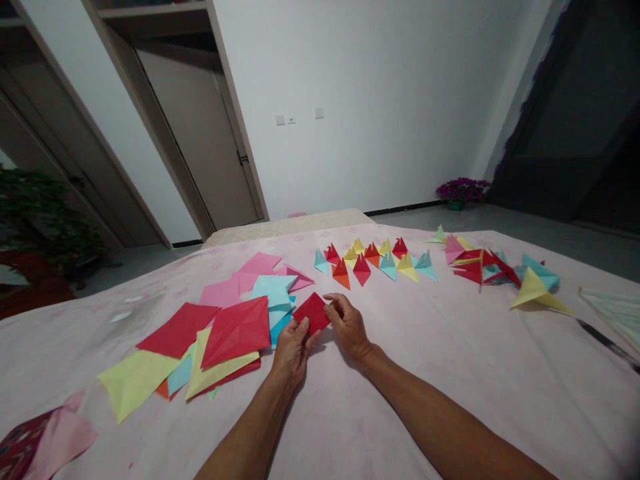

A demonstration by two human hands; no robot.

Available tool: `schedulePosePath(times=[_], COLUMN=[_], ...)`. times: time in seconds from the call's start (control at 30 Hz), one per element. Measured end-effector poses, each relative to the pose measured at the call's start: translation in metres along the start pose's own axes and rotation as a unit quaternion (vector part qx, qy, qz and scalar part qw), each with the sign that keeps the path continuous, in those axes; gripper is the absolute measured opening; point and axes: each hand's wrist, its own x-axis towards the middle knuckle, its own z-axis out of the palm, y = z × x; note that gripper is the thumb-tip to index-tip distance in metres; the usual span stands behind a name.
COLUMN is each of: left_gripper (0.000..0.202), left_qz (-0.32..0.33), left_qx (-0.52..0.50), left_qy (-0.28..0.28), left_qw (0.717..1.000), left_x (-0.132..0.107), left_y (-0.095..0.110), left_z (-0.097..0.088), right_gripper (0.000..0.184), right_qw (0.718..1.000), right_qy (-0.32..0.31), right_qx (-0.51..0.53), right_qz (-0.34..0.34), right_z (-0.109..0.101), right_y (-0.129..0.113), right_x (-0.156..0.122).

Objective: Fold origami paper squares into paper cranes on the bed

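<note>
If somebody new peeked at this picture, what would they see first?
Probably the red paper in the middle: the left hand holds it, with the right hand at its corner. Just beyond, slightly right, sits a cluster of colourful folded birds. To the left lies a spread of pink, blue, red and yellow sheets.

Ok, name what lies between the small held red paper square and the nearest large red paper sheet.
In the head view, light blue paper and darker blue paper lie between them.
</note>
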Motion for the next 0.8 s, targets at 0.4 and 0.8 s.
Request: schedulePosePath(times=[0.4, 0.8], left_gripper=[0.035, 0.031], left_qz=[0.03, 0.037], left_qx=[-0.014, -0.019], left_qy=[-0.023, -0.04], left_qw=[0.999, 0.998], left_x=[0.006, 0.014], left_y=[0.002, 0.002], left_z=[-0.004, -0.009], right_gripper=[0.025, 0.033], right_qw=[0.991, 0.974], right_qy=[0.017, 0.043], right_qx=[-0.06, -0.129], right_qz=[-0.119, -0.182], right_z=[-0.005, -0.006], right_y=[-0.008, -0.006], right_x=[-0.001, 0.002])
